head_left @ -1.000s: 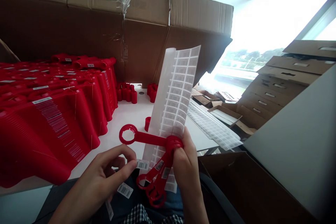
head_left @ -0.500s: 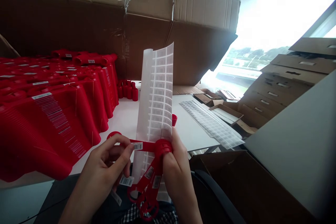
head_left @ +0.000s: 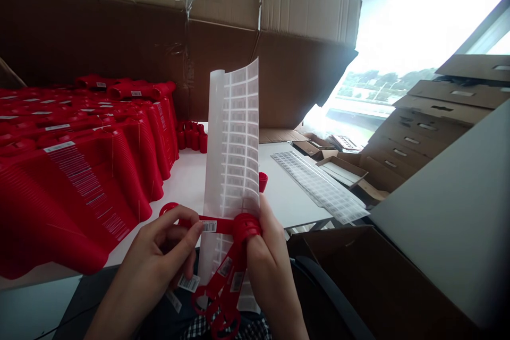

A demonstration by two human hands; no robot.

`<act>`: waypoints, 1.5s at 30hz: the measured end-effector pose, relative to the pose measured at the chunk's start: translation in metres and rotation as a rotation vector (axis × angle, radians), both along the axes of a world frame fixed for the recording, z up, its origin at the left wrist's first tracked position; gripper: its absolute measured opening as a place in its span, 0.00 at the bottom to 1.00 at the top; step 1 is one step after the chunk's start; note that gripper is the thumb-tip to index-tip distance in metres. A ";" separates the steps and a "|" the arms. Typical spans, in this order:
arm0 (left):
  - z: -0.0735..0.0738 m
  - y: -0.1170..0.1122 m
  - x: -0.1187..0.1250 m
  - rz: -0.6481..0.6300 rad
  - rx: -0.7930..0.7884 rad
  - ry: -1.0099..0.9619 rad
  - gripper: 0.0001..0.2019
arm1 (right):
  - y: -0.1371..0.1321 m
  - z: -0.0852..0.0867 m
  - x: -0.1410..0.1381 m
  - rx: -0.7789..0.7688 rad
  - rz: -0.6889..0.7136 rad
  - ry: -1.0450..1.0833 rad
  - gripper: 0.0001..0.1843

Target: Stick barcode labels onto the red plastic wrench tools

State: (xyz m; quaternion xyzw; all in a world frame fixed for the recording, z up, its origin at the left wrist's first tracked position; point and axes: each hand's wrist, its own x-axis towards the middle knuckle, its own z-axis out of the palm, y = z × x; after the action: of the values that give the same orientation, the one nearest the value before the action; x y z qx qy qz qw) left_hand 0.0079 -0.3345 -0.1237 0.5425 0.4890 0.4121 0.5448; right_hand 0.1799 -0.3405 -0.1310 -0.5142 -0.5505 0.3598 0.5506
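Our right grip [head_left: 266,276] pinches a light, stiff, red plastic ring-ended bar [head_left: 225,225] at its hub; our left grip [head_left: 153,260] pinches its flat arm beside a white barcode label [head_left: 209,226], a sound hold.

Passage for the left hand [head_left: 147,271] runs along the tabletop [head_left: 179,186] — hemmed by stacked red ribbed parts [head_left: 79,180] and the upright label sheet [head_left: 231,170]; a cardboard box [head_left: 358,276] obstructs the right side.

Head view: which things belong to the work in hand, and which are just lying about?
In use: left hand, right hand, red ring-ended plastic pieces, barcode label sheet.
Lying about: stacked red ribbed pieces, second label sheet, cardboard boxes.
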 end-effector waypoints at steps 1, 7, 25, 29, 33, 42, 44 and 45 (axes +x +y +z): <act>-0.001 0.000 0.000 0.006 -0.002 0.001 0.21 | 0.000 0.000 0.000 0.002 0.000 0.001 0.07; -0.002 0.001 -0.001 0.020 0.001 0.043 0.20 | -0.003 0.001 0.000 -0.014 0.013 0.019 0.07; 0.006 -0.002 0.002 0.036 -0.008 0.011 0.16 | -0.004 0.002 0.000 -0.031 0.006 0.015 0.07; 0.007 -0.002 0.002 0.028 -0.010 0.018 0.16 | -0.005 0.002 -0.001 -0.037 0.027 0.033 0.07; 0.007 -0.002 0.002 0.020 -0.011 0.032 0.17 | -0.005 0.002 -0.001 -0.036 0.019 0.021 0.07; 0.007 -0.002 0.003 0.017 -0.002 0.019 0.16 | -0.003 0.002 0.000 -0.045 0.018 0.004 0.07; 0.006 -0.002 0.003 0.014 -0.002 0.019 0.16 | -0.003 0.002 0.000 -0.046 0.015 0.002 0.07; 0.006 -0.002 0.002 0.012 -0.002 0.017 0.16 | -0.003 0.002 0.000 -0.046 0.015 0.001 0.07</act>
State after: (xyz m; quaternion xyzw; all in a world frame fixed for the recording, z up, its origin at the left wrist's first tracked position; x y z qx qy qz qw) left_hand 0.0104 -0.3362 -0.1173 0.5424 0.4974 0.4103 0.5386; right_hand 0.1801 -0.3436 -0.1289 -0.5224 -0.5456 0.3769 0.5361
